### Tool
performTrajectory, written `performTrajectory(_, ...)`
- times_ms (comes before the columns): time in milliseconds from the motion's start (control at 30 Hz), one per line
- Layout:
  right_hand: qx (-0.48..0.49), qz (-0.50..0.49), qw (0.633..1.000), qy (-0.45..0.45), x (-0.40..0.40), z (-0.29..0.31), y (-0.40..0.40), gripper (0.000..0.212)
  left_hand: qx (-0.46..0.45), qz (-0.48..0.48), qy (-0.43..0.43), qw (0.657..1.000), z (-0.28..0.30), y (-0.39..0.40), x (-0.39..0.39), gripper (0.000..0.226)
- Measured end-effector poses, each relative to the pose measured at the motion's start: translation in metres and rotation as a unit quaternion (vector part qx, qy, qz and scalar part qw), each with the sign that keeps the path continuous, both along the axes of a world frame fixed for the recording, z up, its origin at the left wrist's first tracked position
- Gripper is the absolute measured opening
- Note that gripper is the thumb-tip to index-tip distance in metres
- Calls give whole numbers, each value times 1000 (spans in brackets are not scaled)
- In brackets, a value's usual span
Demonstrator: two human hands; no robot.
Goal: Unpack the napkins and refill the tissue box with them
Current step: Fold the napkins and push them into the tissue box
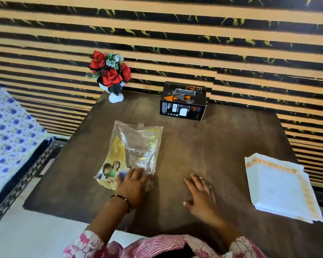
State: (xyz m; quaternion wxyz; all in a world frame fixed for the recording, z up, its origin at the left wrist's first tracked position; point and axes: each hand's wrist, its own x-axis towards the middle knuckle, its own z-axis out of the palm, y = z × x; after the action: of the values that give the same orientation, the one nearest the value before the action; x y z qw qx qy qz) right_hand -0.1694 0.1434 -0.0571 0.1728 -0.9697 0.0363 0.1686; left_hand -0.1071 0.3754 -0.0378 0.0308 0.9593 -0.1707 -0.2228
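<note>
Tissue box (183, 101) print too small; inside possibly empty, unclear.

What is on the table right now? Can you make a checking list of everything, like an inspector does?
Surface: dark brown table, bare in the middle.
Job's things: empty plastic wrapper lying flat at left; stack of white napkins with orange borders at the right edge; black tissue box at the back, slot on top, no tissue showing.
Clutter: red roses in a white vase at the back left corner.
Hands: left hand rests flat on the wrapper's near end; right hand lies open on the table, holding nothing.
Cables: nothing seen.
Surroundings: striped wall behind; blue flowered cloth at left.
</note>
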Motion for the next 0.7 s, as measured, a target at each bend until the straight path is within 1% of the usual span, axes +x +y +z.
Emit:
performTrajectory(67, -6, -6, 1000, 14, -1, -1, -3, 78, 11, 29, -16, 999, -3, 19, 11, 49)
performTrajectory(200, 8, -20, 999, 42, 0, -1, -11, 85, 29, 80, -5, 996, -3, 47, 24, 49)
performTrajectory(333, 2, -24, 998, 59, 4, 0, -19, 89, 34, 108, -3, 994, -3, 43, 29, 50)
performTrajectory(433, -10, -30, 998, 62, 7, 1, -21, 94, 47, 129, 24, 990, 1, 38, 34, 55)
performTrajectory(500, -7, -36, 997, 69, 13, 5, -25, 97, 13, 135, 56, 989, 10, 32, 45, 64)
performTrajectory(567, 28, -42, 996, 74, 23, 11, -34, 94, -48, 126, 38, 990, 26, 20, 55, 71)
performTrajectory(633, 97, -62, 991, 71, 41, 19, -46, 81, -122, 88, -5, 989, 43, -2, 68, 71)
performTrajectory(667, 153, -85, 982, 69, 54, 23, -52, 70, -168, 73, -16, 983, 50, -17, 79, 67)
performTrajectory(700, 224, -117, 964, 79, 67, 29, -56, 59, -210, 64, -17, 975, 52, -29, 89, 62)
